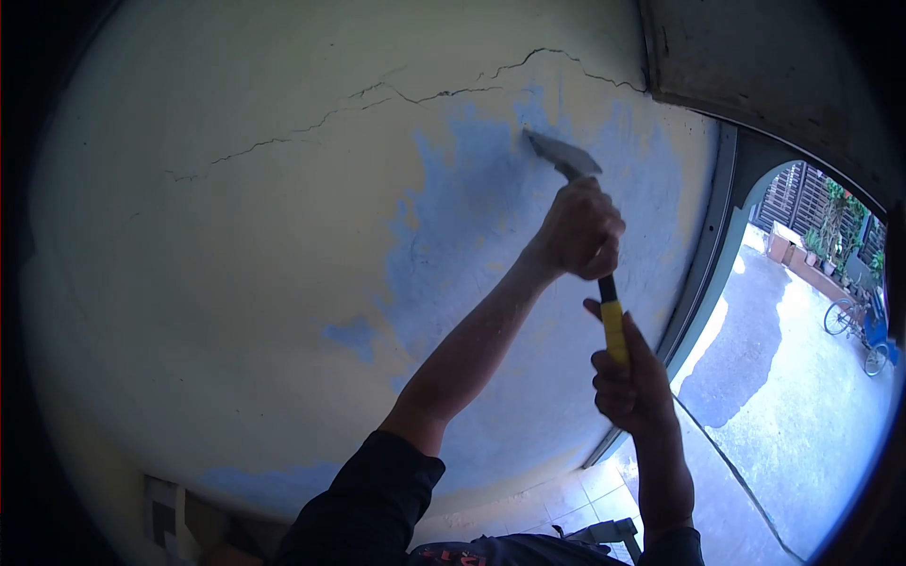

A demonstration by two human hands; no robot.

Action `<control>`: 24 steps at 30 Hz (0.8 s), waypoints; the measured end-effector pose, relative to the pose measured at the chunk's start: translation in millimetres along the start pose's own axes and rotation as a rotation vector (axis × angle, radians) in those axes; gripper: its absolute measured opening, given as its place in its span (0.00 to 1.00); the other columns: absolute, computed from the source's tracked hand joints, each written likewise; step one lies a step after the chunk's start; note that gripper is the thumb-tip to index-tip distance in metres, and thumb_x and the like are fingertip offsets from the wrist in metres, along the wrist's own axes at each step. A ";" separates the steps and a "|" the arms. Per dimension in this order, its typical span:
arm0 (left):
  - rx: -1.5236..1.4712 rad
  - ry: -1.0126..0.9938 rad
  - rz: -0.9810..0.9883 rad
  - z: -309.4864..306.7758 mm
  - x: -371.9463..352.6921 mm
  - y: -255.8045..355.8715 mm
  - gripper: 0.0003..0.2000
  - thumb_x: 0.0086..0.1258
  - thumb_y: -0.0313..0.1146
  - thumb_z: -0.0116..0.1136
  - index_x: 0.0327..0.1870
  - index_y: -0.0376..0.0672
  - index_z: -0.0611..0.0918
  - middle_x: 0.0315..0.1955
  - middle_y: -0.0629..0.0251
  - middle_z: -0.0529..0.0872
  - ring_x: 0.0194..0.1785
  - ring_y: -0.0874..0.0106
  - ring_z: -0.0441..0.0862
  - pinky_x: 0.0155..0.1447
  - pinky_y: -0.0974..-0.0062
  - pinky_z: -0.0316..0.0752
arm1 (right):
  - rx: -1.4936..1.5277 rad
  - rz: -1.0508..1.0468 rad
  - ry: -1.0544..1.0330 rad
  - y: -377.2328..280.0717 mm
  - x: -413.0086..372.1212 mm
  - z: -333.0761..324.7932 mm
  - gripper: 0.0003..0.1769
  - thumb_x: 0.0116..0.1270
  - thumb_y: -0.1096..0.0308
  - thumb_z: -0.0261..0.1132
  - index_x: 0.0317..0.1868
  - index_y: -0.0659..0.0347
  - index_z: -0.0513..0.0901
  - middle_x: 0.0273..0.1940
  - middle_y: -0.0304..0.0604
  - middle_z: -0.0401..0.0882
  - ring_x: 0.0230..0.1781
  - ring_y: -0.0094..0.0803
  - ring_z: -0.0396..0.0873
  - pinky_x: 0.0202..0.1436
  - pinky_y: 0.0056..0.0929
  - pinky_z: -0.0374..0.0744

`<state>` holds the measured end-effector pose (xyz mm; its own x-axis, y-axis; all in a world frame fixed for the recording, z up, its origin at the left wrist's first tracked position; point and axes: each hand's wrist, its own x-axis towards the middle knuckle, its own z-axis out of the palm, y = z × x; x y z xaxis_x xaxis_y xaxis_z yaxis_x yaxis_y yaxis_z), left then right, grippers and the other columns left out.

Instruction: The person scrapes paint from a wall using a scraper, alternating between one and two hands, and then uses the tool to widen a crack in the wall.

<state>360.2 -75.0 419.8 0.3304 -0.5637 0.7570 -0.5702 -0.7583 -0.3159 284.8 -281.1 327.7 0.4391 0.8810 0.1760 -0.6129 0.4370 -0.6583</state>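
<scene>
A long-handled scraper with a grey metal blade and a black and yellow handle is held up at the wall. My left hand is closed round the handle just below the blade. Lower down, my right hand grips the yellow part of the handle. The blade lies over a patch of blue showing through the cream coat of the wall. Whether its edge touches the surface is hard to tell.
A long jagged crack runs across the upper wall. At right, a metal door frame borders an opening onto a sunlit concrete yard with a blue-bodied wheeled vehicle and potted plants. Pale floor tiles lie below.
</scene>
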 end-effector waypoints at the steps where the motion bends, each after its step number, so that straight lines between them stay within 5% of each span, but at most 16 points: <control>1: -0.001 0.066 0.044 -1.4 6.9 -2.0 0.16 0.50 0.47 0.45 0.08 0.50 0.68 0.07 0.66 0.69 0.14 0.65 0.67 0.36 0.64 0.67 | -0.022 -0.009 0.017 -3.6 -0.1 2.1 0.32 0.79 0.42 0.42 0.74 0.51 0.57 0.18 0.26 0.58 0.10 0.11 0.54 0.10 0.11 0.60; 12: -0.038 0.158 0.057 7.6 3.8 0.0 0.19 0.59 0.49 0.40 0.08 0.55 0.64 0.06 0.72 0.61 0.12 0.68 0.58 0.30 0.63 0.62 | 0.027 0.012 0.006 -5.4 -8.4 8.5 0.31 0.79 0.43 0.44 0.74 0.50 0.58 0.18 0.26 0.58 0.10 0.11 0.55 0.10 0.10 0.59; 13: -0.042 0.102 0.045 5.3 -0.7 3.9 0.26 0.69 0.52 0.30 0.09 0.52 0.64 0.07 0.68 0.63 0.14 0.63 0.63 0.31 0.64 0.62 | 0.010 0.019 0.026 -3.9 -9.2 9.9 0.31 0.79 0.43 0.45 0.74 0.50 0.58 0.18 0.26 0.58 0.10 0.11 0.54 0.10 0.10 0.60; 21: -0.017 0.111 0.018 2.8 -10.1 9.3 0.22 0.65 0.47 0.36 0.09 0.51 0.64 0.07 0.66 0.64 0.14 0.62 0.62 0.31 0.64 0.62 | -0.059 0.029 0.022 0.2 -14.5 7.1 0.31 0.79 0.42 0.44 0.73 0.50 0.59 0.18 0.26 0.58 0.11 0.11 0.54 0.10 0.10 0.59; 22: -0.023 0.236 0.094 2.5 -14.1 13.5 0.20 0.63 0.46 0.38 0.09 0.56 0.63 0.06 0.73 0.62 0.12 0.69 0.58 0.31 0.64 0.62 | 0.006 0.084 0.035 2.9 -17.1 7.2 0.30 0.79 0.43 0.44 0.73 0.50 0.60 0.19 0.26 0.58 0.11 0.11 0.54 0.11 0.10 0.59; 24: -0.049 0.149 0.059 -2.3 -21.7 15.4 0.21 0.65 0.45 0.37 0.09 0.50 0.64 0.08 0.65 0.64 0.15 0.61 0.65 0.30 0.63 0.63 | -0.004 0.095 0.052 9.1 -13.5 7.6 0.31 0.79 0.42 0.45 0.73 0.49 0.60 0.19 0.27 0.58 0.11 0.12 0.53 0.12 0.11 0.59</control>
<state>342.5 -73.8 399.8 0.1824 -0.5494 0.8154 -0.6227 -0.7064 -0.3367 268.3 -287.6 324.9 0.4130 0.9077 0.0744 -0.6507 0.3513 -0.6732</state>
